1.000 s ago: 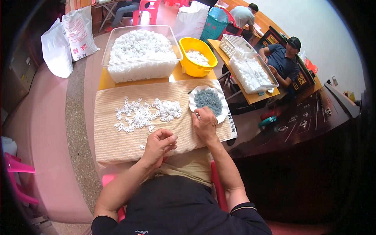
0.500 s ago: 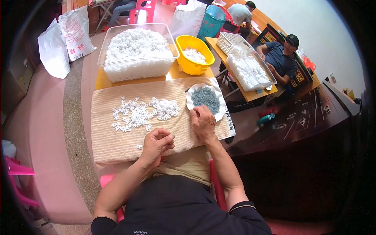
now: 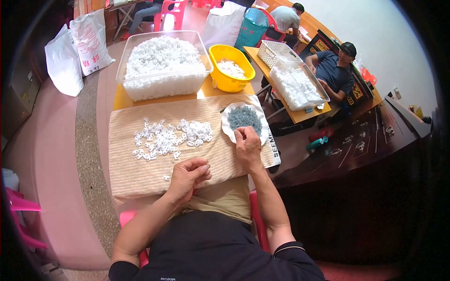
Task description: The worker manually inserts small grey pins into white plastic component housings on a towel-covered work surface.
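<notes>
Your right hand (image 3: 248, 141) is at the near side of the one white dish (image 3: 226, 125), thumb and fingers drawn toward a pinch beside the grey pieces (image 3: 244, 118); your left hand (image 3: 188, 177) hovers over the cloth (image 3: 140, 177), thumb and fingertips nearly together (whether either holds a piece, I cannot tell); the grey pieces, too many and fine to count, look light and probably slippery, so fingertips suit them; the white pieces (image 3: 164, 140) lie left of the dish in two adjoining heaps, dozens in all, plus one stray piece (image 3: 166, 178) nearer you; they look light, stiff and sturdy, best taken by their edges; beyond stand one clear tub (image 3: 161, 87) and one yellow basin (image 3: 232, 85).
</notes>
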Demonstrator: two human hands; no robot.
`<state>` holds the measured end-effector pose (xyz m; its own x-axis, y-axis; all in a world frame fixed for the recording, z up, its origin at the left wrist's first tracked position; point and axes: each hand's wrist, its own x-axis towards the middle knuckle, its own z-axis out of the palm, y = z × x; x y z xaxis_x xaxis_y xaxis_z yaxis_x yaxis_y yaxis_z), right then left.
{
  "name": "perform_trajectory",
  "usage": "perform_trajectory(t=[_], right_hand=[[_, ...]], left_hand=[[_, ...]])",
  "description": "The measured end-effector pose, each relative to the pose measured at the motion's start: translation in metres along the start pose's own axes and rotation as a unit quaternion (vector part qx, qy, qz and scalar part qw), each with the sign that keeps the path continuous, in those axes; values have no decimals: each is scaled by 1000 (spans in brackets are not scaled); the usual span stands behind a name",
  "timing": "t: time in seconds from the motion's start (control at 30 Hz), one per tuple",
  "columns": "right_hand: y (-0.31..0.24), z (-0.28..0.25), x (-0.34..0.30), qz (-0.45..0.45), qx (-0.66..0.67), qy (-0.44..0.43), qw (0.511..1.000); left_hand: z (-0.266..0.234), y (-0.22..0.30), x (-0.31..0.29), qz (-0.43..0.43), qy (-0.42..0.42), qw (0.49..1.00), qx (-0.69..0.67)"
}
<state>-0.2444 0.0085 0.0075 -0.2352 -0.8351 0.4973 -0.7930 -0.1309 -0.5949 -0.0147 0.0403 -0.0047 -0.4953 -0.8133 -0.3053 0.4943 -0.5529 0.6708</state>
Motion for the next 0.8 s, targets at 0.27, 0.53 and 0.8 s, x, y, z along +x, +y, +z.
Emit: perform_trajectory(t=[0.27, 0.53, 0.8], right_hand=[[-36, -2, -14, 58, 247, -182, 950], [-49, 2, -25, 51, 323, -315, 891], [-54, -6, -24, 95, 412, -341, 840]], left_hand=[[4, 3, -4, -24, -21, 999, 4], [5, 6, -5, -28, -54, 997, -37], [-1, 8, -2, -43, -41, 998, -32]])
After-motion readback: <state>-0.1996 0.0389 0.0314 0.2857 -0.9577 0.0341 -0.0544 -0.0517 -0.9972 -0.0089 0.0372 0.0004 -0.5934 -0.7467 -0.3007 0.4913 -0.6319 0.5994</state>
